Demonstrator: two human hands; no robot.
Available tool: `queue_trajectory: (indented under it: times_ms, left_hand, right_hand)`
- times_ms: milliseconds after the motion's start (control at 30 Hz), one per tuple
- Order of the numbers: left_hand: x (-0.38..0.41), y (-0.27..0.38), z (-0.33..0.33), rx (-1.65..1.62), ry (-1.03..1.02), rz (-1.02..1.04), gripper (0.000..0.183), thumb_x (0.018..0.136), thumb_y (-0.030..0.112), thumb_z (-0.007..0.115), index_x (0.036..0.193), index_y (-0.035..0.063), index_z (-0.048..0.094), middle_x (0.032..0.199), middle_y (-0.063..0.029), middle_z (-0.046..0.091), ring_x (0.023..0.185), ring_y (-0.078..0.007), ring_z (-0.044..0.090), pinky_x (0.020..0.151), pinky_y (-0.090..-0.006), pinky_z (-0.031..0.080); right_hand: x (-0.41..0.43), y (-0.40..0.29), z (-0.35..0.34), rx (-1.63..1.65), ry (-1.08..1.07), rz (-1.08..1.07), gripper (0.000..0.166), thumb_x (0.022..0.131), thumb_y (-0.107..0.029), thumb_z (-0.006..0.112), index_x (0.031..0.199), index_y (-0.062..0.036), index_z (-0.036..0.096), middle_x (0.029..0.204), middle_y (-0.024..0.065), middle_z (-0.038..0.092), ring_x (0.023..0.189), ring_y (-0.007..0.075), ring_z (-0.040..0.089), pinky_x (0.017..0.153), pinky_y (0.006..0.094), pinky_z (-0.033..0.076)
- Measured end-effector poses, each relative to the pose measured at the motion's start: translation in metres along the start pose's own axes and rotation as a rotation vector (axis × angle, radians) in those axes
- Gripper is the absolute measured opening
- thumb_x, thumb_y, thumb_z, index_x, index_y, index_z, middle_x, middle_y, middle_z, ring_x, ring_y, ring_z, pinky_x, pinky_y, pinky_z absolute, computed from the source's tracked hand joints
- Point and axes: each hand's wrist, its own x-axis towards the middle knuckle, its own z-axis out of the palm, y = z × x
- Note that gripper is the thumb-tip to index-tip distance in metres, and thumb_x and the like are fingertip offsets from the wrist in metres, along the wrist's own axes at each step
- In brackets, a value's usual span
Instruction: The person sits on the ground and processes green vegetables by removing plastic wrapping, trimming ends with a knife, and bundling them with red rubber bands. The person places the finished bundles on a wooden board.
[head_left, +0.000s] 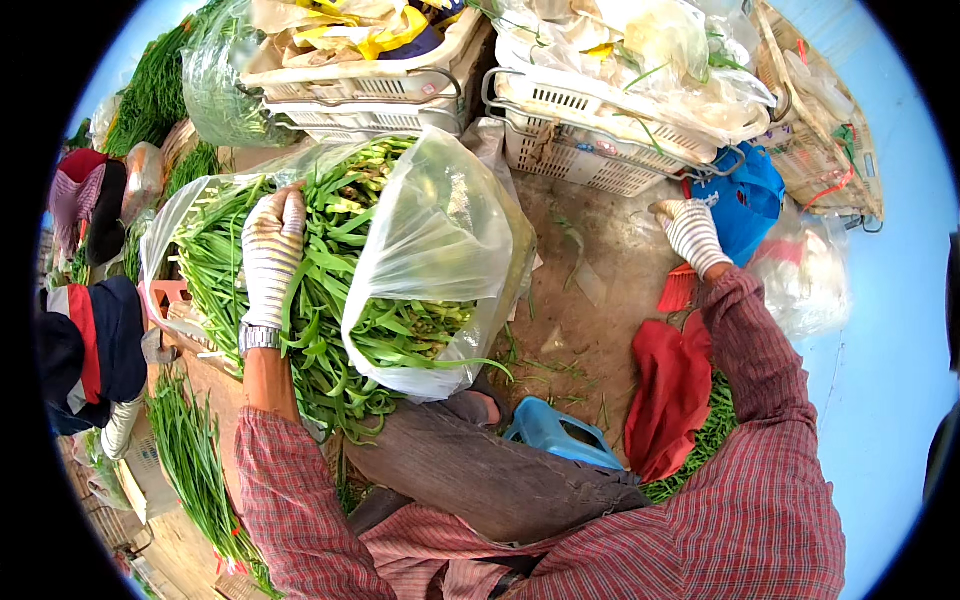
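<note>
My left hand (274, 251), in a striped knit glove with a metal-band wristwatch, lies on a heap of long leafy greens (322, 270). Its fingertips point at the heap's far side; whether they grip anything is hidden. A clear plastic bag (442, 232) wraps the greens, its mouth spread wide over my lap. Off to the right, my gloved right hand (691, 231) reaches forward with fingers curled, beside a blue bag (739, 199). Anything between its fingertips is too faint to make out. Just below that hand are red bristles (677, 288), apparently a brush.
Ahead stand stacked white plastic crates (592, 154) heaped with plastic bags. A red cloth (667, 397) and a blue plastic stool (562, 435) are at my right. Tied green bundles (195, 457) lie left, near another person's dark sleeve (120, 345). A blue wall (885, 375) rises on the right.
</note>
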Motion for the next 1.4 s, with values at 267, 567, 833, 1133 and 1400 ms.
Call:
queue_trajectory:
  times_ms: [267,567,833,1133,1400]
  left_hand:
    - [0.004,0.018,0.007,0.038,0.213,0.215,0.028,0.091,0.024,0.056,0.071,0.0061,0.065,0.064,-0.0205,0.059,0.060,-0.0392,0.059,0.059,-0.0464,0.049]
    - [0.003,0.016,-0.005,0.087,0.043,0.126,0.023,0.088,0.019,0.056,0.095,0.0058,0.074,0.079,-0.0157,0.068,0.083,-0.0335,0.064,0.086,-0.0436,0.048]
    - [-0.005,0.010,-0.004,0.097,0.100,0.139,0.022,0.087,0.020,0.058,0.096,0.0069,0.073,0.080,-0.0135,0.068,0.087,-0.0309,0.063,0.089,-0.0427,0.046]
    - [-0.003,0.007,-0.003,0.054,0.132,0.147,0.020,0.085,0.018,0.059,0.094,0.0067,0.073,0.077,-0.0130,0.067,0.082,-0.0308,0.062,0.087,-0.0419,0.047]
    - [-0.002,0.011,-0.003,0.057,0.098,0.128,0.021,0.088,0.019,0.058,0.096,0.0073,0.073,0.078,-0.0129,0.067,0.085,-0.0315,0.061,0.087,-0.0434,0.046]
  right_hand:
    - [0.119,-0.143,-0.128,0.567,0.145,-0.485,0.035,0.090,-0.034,0.066,0.112,-0.0084,0.070,0.093,0.0148,0.071,0.080,0.0312,0.067,0.077,0.0416,0.052]
    - [0.224,-0.461,-0.151,-0.130,0.044,-1.203,0.045,0.079,-0.021,0.073,0.123,-0.0110,0.064,0.112,0.0172,0.065,0.108,0.0325,0.063,0.093,0.0446,0.049]
    - [0.238,-0.526,-0.104,-0.244,-0.045,-1.311,0.074,0.077,-0.014,0.077,0.142,-0.0249,0.045,0.117,0.0133,0.061,0.108,0.0353,0.061,0.091,0.0461,0.052]
    - [0.264,-0.525,-0.105,0.150,-0.085,-1.213,0.028,0.082,-0.015,0.066,0.109,-0.0047,0.068,0.091,0.0170,0.069,0.088,0.0346,0.067,0.080,0.0415,0.053]
    - [0.233,-0.534,-0.096,-0.021,-0.132,-1.373,0.046,0.079,-0.021,0.075,0.120,-0.0064,0.062,0.108,0.0154,0.064,0.101,0.0364,0.064,0.088,0.0436,0.052]
